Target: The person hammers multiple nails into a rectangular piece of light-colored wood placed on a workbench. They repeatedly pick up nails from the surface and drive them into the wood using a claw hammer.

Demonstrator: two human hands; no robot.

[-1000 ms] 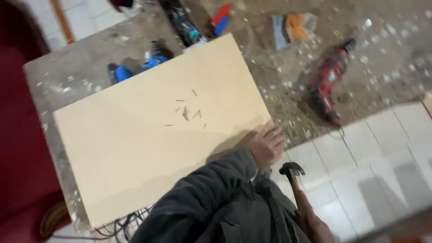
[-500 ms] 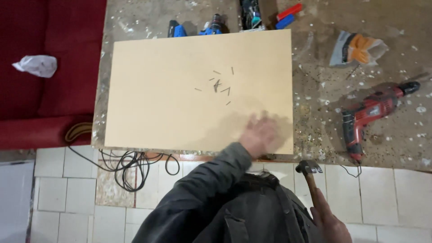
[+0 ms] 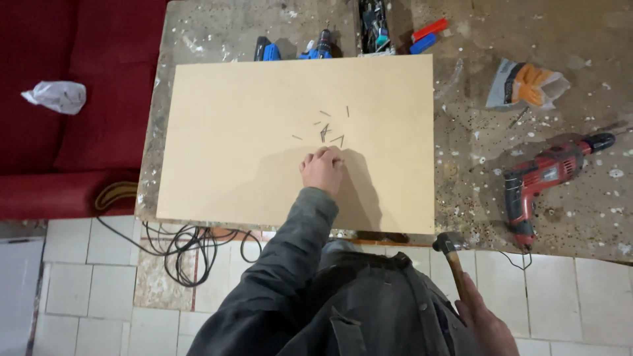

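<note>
right hand (image 3: 484,323) clamped on hammer (image 3: 453,264), below board edge | left hand (image 3: 323,169) on board (image 3: 264,145), fingers bunched at loose nails (image 3: 328,128); grip unclear | no nail driven yet; red drill (image 3: 544,181) right of board on bench (image 3: 475,151)

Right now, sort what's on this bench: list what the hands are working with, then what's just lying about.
In use:
left hand
nails
pale board
right hand
hammer

Lying about:
red drill
glove packet
blue tools
cables
white bag
</note>
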